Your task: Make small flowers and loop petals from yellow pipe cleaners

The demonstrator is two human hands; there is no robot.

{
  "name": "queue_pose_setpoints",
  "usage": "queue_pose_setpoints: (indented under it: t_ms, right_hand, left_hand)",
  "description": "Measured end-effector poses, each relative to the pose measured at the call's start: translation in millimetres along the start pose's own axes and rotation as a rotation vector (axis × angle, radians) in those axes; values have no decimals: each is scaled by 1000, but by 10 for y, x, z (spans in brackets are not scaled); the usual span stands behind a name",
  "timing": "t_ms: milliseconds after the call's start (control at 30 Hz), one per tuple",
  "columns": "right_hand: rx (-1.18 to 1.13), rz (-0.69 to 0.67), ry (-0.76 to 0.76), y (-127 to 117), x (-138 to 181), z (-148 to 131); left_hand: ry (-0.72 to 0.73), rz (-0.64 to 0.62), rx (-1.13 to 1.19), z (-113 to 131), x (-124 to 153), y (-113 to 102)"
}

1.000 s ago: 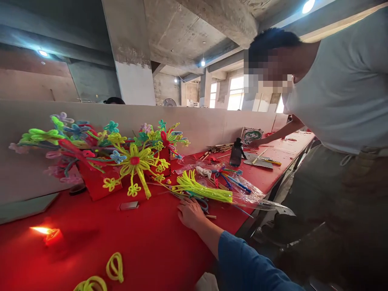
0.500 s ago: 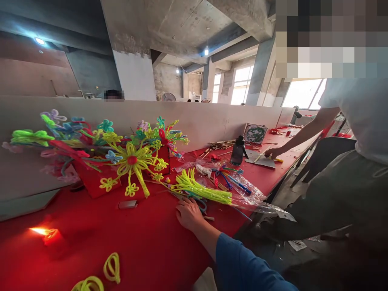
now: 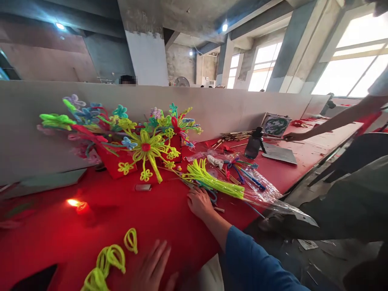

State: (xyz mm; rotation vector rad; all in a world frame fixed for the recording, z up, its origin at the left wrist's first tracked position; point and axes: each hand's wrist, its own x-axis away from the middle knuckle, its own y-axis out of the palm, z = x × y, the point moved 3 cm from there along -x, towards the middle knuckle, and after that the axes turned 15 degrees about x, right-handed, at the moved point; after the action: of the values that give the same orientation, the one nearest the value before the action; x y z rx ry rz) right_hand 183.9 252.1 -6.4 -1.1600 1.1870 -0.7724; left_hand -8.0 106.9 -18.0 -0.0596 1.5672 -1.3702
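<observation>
My right hand [image 3: 200,203] rests on the red tabletop at the middle, its fingers closed over scissors [image 3: 214,197] whose blue-grey handle loop shows beside it. Just beyond lies a bundle of yellow-green fuzzy pipe cleaners [image 3: 215,180], partly in clear plastic. My left hand [image 3: 154,264] is at the bottom edge, smeared by motion, fingers stretched out and holding nothing. Beside it on the left lie several looped yellow pipe-cleaner petals [image 3: 113,258], with a single one [image 3: 131,241] a little farther off.
A lit red candle [image 3: 81,208] burns at left. Pipe-cleaner flowers [image 3: 146,147] stand in red boxes by the white partition [image 3: 212,109]. A dark bottle [image 3: 254,144], thin sticks [image 3: 236,136] and a grey board [image 3: 279,153] lie right. A co-worker's arm [image 3: 330,119] reaches across there.
The view has turned, shifting the scene. My left hand has come in at the bottom. My right hand stays by the scissors. The co-worker's hand has moved off the grey board, farther back.
</observation>
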Motion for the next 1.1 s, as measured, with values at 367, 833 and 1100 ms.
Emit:
queue_pose_setpoints:
  t_ms: [367,833,1100]
  right_hand:
    - [7,-14,-14,54,62,-31]
    - [93,5,-39,18,104,-103]
    - [66,42,-141,22,104,-130]
  left_hand:
    - [-253,-350,-105,200,88,134]
    - [-371,-465,43,279,94,61]
    - [-249,-366,49,172,181,100]
